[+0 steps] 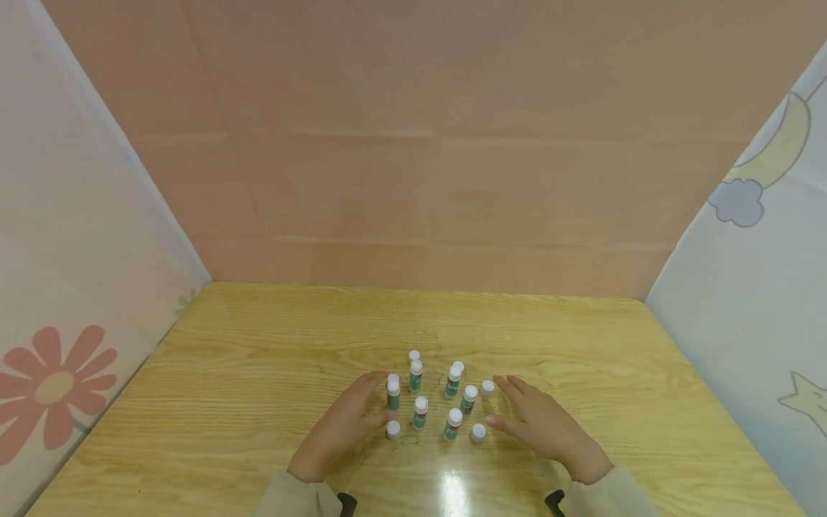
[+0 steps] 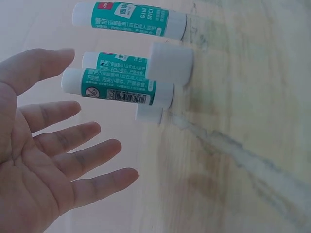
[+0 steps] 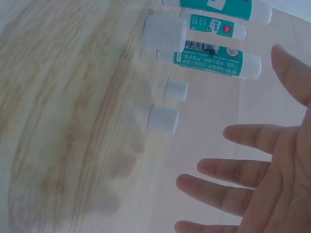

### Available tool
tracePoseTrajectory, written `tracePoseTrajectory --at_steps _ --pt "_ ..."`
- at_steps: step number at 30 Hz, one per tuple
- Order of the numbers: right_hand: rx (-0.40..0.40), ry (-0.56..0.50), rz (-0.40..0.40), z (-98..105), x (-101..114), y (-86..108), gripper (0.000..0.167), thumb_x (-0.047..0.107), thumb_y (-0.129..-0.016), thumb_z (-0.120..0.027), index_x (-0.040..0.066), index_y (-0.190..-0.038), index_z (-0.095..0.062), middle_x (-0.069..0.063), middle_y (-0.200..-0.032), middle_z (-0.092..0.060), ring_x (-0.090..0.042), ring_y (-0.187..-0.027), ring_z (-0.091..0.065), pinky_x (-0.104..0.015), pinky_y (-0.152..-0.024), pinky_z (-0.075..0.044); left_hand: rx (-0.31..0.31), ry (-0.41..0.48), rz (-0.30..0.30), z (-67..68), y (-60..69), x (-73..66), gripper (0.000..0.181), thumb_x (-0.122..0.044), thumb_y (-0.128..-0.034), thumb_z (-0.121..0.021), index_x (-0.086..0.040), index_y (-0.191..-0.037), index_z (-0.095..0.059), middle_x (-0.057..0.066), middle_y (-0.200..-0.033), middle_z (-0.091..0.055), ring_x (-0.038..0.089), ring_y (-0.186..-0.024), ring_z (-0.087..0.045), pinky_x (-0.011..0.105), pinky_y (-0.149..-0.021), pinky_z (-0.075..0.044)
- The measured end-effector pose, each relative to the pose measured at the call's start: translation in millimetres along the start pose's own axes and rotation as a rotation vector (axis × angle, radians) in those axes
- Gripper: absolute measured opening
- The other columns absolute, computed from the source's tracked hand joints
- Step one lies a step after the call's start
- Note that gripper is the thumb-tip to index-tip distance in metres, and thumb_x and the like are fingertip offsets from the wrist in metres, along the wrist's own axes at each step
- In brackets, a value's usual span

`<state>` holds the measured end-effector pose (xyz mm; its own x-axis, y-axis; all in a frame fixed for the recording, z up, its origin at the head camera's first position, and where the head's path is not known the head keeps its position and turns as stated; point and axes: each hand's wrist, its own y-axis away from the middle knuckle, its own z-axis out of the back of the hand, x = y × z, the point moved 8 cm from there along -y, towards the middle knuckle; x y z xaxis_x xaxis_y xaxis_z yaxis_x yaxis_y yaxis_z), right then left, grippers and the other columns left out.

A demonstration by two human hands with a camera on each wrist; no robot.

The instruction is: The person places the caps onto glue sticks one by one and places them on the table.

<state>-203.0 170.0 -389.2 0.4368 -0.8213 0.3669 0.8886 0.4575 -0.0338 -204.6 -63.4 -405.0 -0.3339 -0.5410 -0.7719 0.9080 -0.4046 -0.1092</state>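
Several green-and-white glue sticks (image 1: 421, 415) stand upright in a loose group on the wooden table, their labels clear in the left wrist view. Loose white caps lie around them, such as a near-left cap (image 1: 393, 430) and a near-right cap (image 1: 478, 433). To the left of the group is my left hand (image 1: 345, 422), fingers spread and palm facing inward, holding nothing. On the other side my right hand (image 1: 545, 425) mirrors it, its fingers apart and nothing held. One glue stick (image 3: 214, 59) shows near the right thumb in the right wrist view. Some caps partly hide behind glue sticks.
The wooden table (image 1: 291, 337) meets a plain orange-pink backdrop (image 1: 420, 179) at its far edge. Patterned side panels rise on the left (image 1: 129, 237) and right (image 1: 743, 287). A light reflection shows near the table's front.
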Motion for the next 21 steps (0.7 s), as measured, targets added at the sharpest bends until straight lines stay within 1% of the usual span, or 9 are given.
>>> tracePoseTrajectory --at_steps 7,16,21 --pt "-0.013 -0.007 0.008 -2.0 -0.9 -0.7 0.069 0.048 -0.082 -0.048 -0.005 -0.125 -0.038 -0.031 -0.121 -0.039 -0.048 -0.102 -0.042 -0.061 -0.078 -0.035 -0.005 0.007 0.021 -1.4 -0.8 1.6 0.055 -0.017 -0.0817 -0.060 0.000 -0.128 -0.035 0.017 -0.130 -0.035 0.035 -0.117 -0.032 0.049 -0.091 -0.031" --pt "0.006 -0.026 -0.011 -5.5 -3.4 -1.7 0.069 0.048 -0.082 -0.049 -0.004 -0.126 -0.037 -0.030 -0.122 -0.038 -0.048 -0.104 -0.041 -0.061 -0.079 -0.034 -0.010 0.012 0.045 -4.2 -0.9 5.3 0.054 -0.017 -0.0825 -0.058 -0.002 -0.129 -0.035 0.014 -0.130 -0.035 0.034 -0.118 -0.032 0.049 -0.091 -0.031" --pt "0.017 -0.041 -0.028 -6.4 -5.5 -2.9 0.069 0.047 -0.081 -0.050 -0.004 -0.127 -0.037 -0.030 -0.122 -0.038 -0.048 -0.104 -0.041 -0.061 -0.079 -0.034 -0.014 0.017 0.058 -4.2 -1.5 5.7 0.056 -0.018 -0.0825 -0.058 0.000 -0.129 -0.034 0.016 -0.130 -0.034 0.036 -0.117 -0.032 0.050 -0.091 -0.031"
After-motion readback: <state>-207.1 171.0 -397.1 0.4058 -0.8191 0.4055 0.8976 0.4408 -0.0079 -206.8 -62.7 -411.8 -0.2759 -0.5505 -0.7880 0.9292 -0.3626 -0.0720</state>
